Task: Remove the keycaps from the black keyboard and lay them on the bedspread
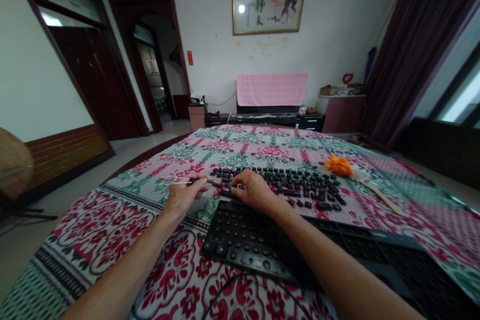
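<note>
My left hand (183, 195) is closed around a slim tool (193, 180) with a dark part and thin pale ends; its exact kind is unclear. Beside it, my right hand (255, 190) has its fingers bent together at the left side of the loose black keycaps (288, 180). What those fingertips hold, if anything, is too small to make out. A long black keycap (227, 194) lies just below them. In front of me rests a black keyboard base (240, 240) with its keys off and rows of round key seats bare. My right forearm covers its middle.
A patterned cloth (168, 255) covers the round table. Orange crumpled material (338, 165) and a flat pale stick (386, 200) lie at the right. The keyboard's cable (221, 292) loops toward me. Beyond the table stands a low cabinet with a pink cloth (272, 90) above it.
</note>
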Available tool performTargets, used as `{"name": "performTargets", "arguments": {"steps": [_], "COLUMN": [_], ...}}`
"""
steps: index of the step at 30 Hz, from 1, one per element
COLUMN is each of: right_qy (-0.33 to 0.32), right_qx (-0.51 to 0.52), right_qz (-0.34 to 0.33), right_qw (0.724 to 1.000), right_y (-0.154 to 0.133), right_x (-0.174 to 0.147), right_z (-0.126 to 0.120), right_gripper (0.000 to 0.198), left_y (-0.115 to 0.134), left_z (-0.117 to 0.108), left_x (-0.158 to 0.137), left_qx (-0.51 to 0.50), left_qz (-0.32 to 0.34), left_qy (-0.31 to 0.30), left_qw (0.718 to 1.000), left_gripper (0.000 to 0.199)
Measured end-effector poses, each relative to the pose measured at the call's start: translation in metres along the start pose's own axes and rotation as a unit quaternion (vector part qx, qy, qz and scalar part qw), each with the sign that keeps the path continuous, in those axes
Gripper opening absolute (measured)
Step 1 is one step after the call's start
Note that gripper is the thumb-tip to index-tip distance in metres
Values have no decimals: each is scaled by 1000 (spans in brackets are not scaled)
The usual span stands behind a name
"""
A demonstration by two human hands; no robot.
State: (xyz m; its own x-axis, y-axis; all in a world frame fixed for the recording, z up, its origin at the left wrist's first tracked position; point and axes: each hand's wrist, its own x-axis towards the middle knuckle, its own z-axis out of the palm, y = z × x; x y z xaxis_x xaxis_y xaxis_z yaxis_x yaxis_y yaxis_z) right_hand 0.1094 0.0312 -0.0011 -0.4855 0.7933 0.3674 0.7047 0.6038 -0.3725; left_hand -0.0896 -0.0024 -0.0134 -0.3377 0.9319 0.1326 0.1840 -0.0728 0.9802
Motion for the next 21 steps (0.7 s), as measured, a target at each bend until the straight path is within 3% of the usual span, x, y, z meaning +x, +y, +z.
{"name": "performTargets", "arguments": {"steps": [3,7,21], "right_qy": [-4,-7,-33], "right_qx": [-30,-80,-180], "right_qz": [2,15,7], "right_qw": [1000,997,983], "right_y": [-10,-21,-22], "right_x": [19,35,42], "right_z": [21,41,61], "right_gripper": [21,22,27], "left_y": [1,4,13], "left_z": [-5,-9,-9], "left_x": [5,9,6], "left_qx": [-53,-82,-72], "left_qz": [15,16,22], "left_qy": [59,85,56], "left_qw": [997,993,996], "left_gripper": [39,36,33]}}
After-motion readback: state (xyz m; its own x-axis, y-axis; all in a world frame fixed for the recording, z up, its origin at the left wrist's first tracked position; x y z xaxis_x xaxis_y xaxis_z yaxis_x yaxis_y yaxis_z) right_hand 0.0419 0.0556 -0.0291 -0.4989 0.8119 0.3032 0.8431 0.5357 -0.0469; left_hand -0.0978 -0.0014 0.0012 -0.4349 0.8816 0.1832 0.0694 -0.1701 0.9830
